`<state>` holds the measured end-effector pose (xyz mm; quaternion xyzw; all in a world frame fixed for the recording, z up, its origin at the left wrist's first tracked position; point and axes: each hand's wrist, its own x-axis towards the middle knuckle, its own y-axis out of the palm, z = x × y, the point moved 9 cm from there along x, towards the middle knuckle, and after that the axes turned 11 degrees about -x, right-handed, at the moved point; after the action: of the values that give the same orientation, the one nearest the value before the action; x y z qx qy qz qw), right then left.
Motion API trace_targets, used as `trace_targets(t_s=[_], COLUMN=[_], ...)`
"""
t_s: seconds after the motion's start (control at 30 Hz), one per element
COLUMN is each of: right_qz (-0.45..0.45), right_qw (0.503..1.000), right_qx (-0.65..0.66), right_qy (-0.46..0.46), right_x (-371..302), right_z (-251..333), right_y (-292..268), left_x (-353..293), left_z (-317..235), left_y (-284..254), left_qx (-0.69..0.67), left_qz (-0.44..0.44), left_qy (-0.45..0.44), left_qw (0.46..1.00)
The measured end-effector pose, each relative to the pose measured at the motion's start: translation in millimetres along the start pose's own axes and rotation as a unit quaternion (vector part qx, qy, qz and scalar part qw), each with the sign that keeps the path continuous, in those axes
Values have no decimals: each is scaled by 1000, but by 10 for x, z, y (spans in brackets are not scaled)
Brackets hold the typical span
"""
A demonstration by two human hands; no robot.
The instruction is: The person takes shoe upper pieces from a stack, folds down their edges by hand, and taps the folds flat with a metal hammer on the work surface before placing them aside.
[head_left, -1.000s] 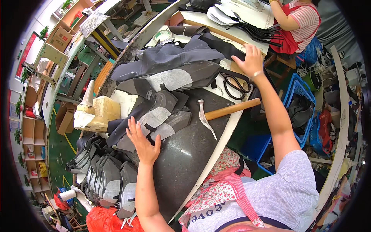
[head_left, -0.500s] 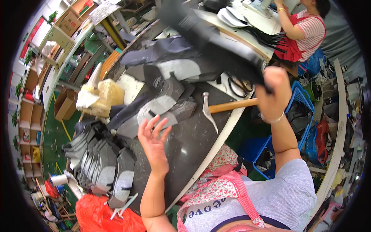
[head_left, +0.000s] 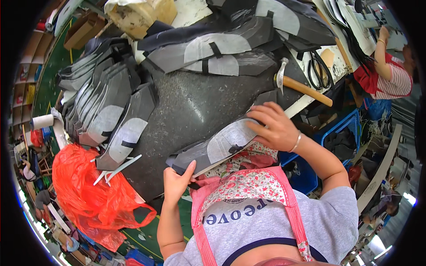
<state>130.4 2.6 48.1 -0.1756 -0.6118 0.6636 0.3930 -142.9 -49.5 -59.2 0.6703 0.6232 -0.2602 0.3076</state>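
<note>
A dark grey cut panel (head_left: 226, 141) with a pale grey rounded patch lies along the near edge of the dark worktable (head_left: 186, 104). My left hand (head_left: 177, 179) grips its left end, thumb on top and fingers mostly hidden below. Over the panel's right end, my right hand (head_left: 276, 127) has its fingers bent across the upper face and its thumb at the near edge. Just beyond that hand lies a hammer (head_left: 306, 90) with a wooden handle. Similar panels (head_left: 217, 46) are heaped at the far side, and a fanned stack (head_left: 106, 102) stands at the left.
A red plastic bag (head_left: 88, 195) hangs at the table's left corner. Black-handled scissors (head_left: 318, 71) lie beyond the hammer. Blue crates (head_left: 353, 126) stand at the right below the table. A co-worker in a striped top (head_left: 390, 80) sits at the far right. A yellowish block (head_left: 142, 15) stands far left.
My right hand has come down from the far right with a dark panel, which now rests at the table's near edge. My left hand, open before, has moved nearer and grips its left end.
</note>
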Motion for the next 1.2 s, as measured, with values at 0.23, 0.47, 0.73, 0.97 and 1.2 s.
trace_targets(t_s=[0.23,0.47,0.73,0.97,1.2], right_qz=[-36,27,-71,52,11], right_qw=[959,971,918,956,968], right_qx=[-144,-85,46,153,119], right_qy=[241,222,387,246,223], right_x=[-363,-398,-666,-195,-105], right_z=[-1030,-1339,-1535,-908,-840], right_y=[-459,-72,-468,-213,-249], left_x=[-510,72,605,479,370], left_z=[-1021,-1275,-1237,-1252,-1231], left_y=[240,1788,2190,2266,2370], left_qx=[415,290,304,397,480], left_qz=[-238,79,129,131,142], left_qy=[459,510,452,504,530], left_qw=[748,806,829,756,684])
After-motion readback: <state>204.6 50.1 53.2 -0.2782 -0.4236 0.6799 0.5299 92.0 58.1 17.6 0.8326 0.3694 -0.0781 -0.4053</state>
